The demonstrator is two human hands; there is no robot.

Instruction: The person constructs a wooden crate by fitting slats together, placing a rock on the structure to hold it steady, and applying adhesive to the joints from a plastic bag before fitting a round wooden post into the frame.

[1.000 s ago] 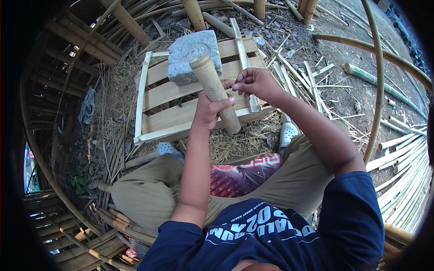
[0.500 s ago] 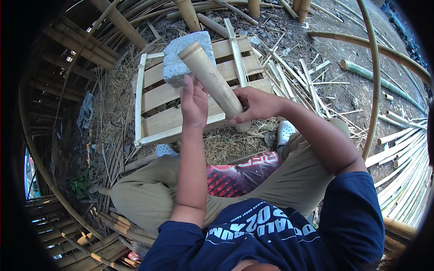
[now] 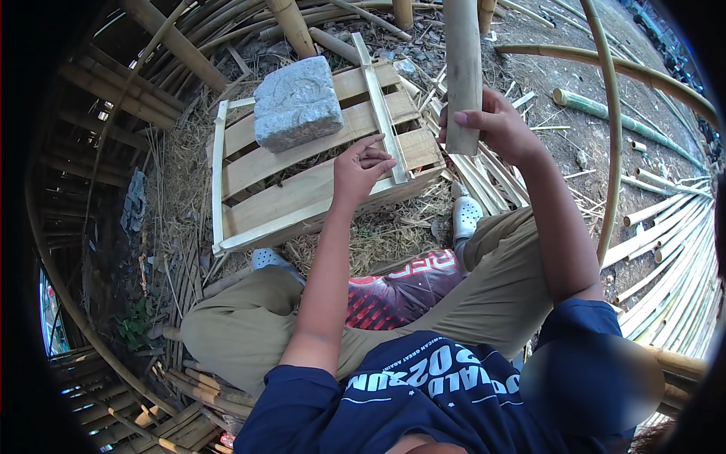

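A thick piece of bamboo (image 3: pixel 463 72) stands nearly upright in my right hand (image 3: pixel 503 127), gripped near its lower end. The bamboo's top runs out of the upper edge of the view. My left hand (image 3: pixel 361 172) hovers over the near right part of a slatted wooden pallet (image 3: pixel 291 189), its fingers loosely bent and apart, with nothing visible in them. On the pallet lies a rough grey stone block (image 3: pixel 296 104), left of and beyond my left hand. A pale split strip (image 3: pixel 383 113) runs across the slats beside that hand's fingertips.
Split bamboo strips (image 3: pixel 484 178) litter the ground right of the pallet. A green bamboo pole (image 3: pixel 628 125) and a stack of pale poles (image 3: pixel 673 280) lie further right. A curved pole (image 3: pixel 611 136) rises near my right arm. Bamboo framework (image 3: pixel 98 98) stands at left.
My right hand has swung the bamboo up and right, away from the stone, and turned it from slanted to nearly upright. My left hand has left the bamboo's side and moved right.
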